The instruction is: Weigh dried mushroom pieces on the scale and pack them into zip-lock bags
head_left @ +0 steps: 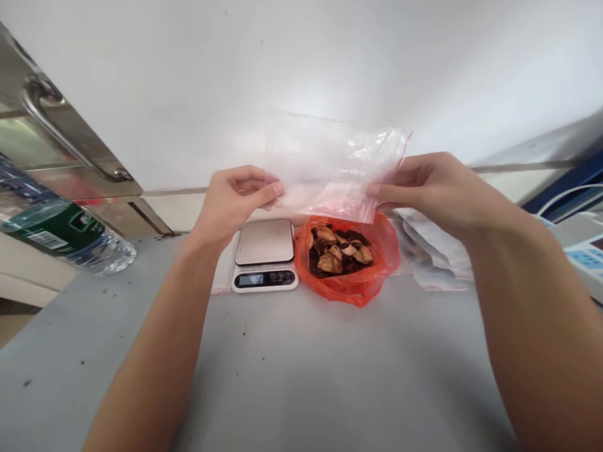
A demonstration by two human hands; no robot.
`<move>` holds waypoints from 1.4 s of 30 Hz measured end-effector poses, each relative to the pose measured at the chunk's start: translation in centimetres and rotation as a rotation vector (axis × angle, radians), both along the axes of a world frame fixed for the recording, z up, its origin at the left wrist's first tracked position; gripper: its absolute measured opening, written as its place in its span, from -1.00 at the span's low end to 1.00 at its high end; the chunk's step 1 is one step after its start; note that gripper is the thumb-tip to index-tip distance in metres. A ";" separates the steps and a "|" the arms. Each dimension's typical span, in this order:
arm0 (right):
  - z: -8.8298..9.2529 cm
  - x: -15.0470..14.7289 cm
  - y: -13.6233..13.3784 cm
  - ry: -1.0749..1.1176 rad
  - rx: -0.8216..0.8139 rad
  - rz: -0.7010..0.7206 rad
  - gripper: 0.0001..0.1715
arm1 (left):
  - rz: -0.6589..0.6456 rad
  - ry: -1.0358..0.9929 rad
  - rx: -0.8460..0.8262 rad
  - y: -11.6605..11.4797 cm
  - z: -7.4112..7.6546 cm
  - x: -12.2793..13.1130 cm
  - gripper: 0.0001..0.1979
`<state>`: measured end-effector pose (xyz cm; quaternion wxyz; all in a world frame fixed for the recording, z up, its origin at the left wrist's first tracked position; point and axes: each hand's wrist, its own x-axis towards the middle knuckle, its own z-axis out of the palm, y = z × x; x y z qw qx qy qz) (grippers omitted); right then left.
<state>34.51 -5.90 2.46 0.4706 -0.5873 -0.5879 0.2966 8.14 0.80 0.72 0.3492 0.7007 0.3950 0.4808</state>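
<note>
A clear zip-lock bag (pixel 330 157) with a red line along its right edge is stretched between my two hands, raised above the table. My left hand (pixel 242 191) pinches its lower left part. On the other side, my right hand (pixel 421 182) grips it near the red-lined edge. Below the bag stands an orange-red plastic bag (pixel 348 292), its mouth open around dried brown and dark slices (pixel 332 254). To the left of that, a small white digital scale (pixel 264 248) has a bare weighing plate and a lit display.
A water bottle (pixel 70 232) with a green label is at the left, by a metal door handle (pixel 70 132). Further clear bags (pixel 438 251) lie right of the orange-red bag. A white device (pixel 584 245) sits at the right edge. Dark crumbs dot the grey tabletop (pixel 282 376).
</note>
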 end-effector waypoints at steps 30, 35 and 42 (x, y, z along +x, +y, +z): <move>-9.1 -24.5 1.6 -1.140 0.220 0.768 -0.67 | 0.130 0.543 -0.731 2.5 -4.5 -19.7 -0.73; -8.2 -22.3 2.3 -0.997 0.219 0.808 -0.71 | 0.201 0.687 -0.407 2.6 -3.0 -19.6 -0.65; -3.3 -14.4 1.3 -0.682 0.194 0.651 -0.64 | 0.064 0.903 -0.363 1.0 0.7 -14.9 -0.38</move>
